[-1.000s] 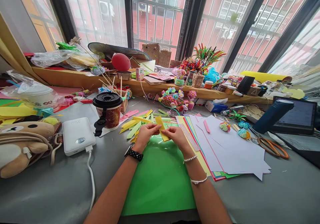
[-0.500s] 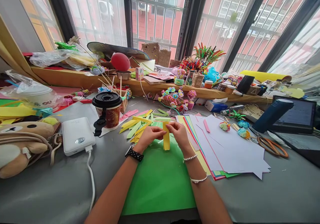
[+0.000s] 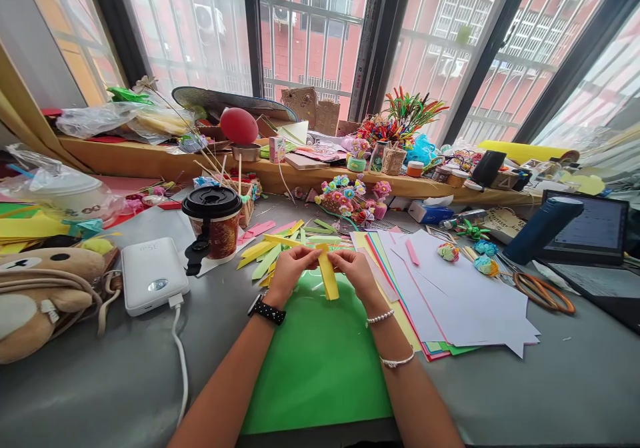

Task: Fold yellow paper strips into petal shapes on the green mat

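A yellow paper strip (image 3: 329, 280) hangs between my two hands, its lower end tilted slightly to the right. My left hand (image 3: 294, 269) pinches its upper left edge with the fingertips. On the other side, my right hand (image 3: 356, 273) grips it near the top between thumb and fingers. Beneath both hands lies a green sheet (image 3: 320, 368) on the grey table. Just beyond my left hand is a loose pile of yellow and green paper strips (image 3: 267, 255).
Left of the strips stand a lidded paper cup (image 3: 220, 235) and a white power bank (image 3: 154, 276) with a cable. A stack of coloured and white paper (image 3: 465, 301) lies to the right, near a dark blue bottle (image 3: 543, 231) and a laptop (image 3: 590, 225). Scissors (image 3: 545, 293) rest beside it.
The yellow strip has gone from nearly upright to tilted, its top now further left. My left hand has shifted slightly left, and both hands still hold the strip.
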The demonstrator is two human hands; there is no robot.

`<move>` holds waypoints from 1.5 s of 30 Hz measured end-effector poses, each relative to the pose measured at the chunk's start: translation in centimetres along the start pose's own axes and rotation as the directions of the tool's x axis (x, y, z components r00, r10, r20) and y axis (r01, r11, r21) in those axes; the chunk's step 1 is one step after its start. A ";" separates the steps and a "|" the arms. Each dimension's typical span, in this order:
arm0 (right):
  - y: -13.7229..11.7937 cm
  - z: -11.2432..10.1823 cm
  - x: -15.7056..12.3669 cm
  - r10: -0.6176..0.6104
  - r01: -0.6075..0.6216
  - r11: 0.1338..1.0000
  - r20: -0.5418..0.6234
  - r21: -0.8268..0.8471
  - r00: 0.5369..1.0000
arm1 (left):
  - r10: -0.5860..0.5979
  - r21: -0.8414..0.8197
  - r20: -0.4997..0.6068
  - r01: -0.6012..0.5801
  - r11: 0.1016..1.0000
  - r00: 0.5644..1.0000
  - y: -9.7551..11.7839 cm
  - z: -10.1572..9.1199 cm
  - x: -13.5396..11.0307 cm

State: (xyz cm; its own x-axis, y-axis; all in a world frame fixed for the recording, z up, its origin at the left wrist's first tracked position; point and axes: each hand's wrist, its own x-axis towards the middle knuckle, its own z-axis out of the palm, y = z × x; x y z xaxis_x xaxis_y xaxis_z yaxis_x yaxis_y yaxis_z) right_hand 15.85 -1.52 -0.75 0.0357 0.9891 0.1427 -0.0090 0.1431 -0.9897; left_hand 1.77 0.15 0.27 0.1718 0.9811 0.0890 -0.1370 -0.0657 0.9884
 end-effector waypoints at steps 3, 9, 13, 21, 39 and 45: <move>0.2 0.1 0.0 0.035 -0.036 0.999 0.031 0.021 0.999 | 0.038 -0.015 -0.056 -0.039 0.999 0.998 -0.1 0.0 0.0; 0.2 0.0 0.0 0.010 -0.007 0.996 0.031 -0.088 0.999 | 0.068 0.081 -0.016 -0.066 0.994 0.998 0.0 0.2 -0.2; 0.1 0.1 -0.1 0.019 -0.012 0.994 0.059 -0.108 0.998 | 0.072 0.053 -0.079 -0.068 0.996 0.994 -0.3 0.0 0.1; 0.1 0.0 -0.2 0.017 -0.005 0.990 0.091 -0.138 0.996 | -0.088 -0.052 0.132 0.095 0.994 0.987 -0.1 0.2 0.0; 1.0 -0.5 0.8 -0.045 0.009 0.990 -0.258 -0.137 0.965 | -0.136 -0.118 -0.067 0.128 0.985 0.988 -0.2 0.1 0.2; 0.7 -1.5 0.8 -0.159 0.045 0.930 -0.288 -0.366 0.944 | 0.116 0.148 -0.143 -0.094 0.984 0.983 -0.2 -0.6 0.2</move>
State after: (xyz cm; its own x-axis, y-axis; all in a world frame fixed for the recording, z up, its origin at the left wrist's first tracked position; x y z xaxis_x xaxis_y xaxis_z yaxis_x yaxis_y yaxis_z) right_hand 17.34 -0.64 -1.30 0.3233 0.9014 0.2879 0.3586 0.1648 -0.9188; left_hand 1.24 0.51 0.05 0.0134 0.9828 0.1843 -0.0068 -0.1842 0.9829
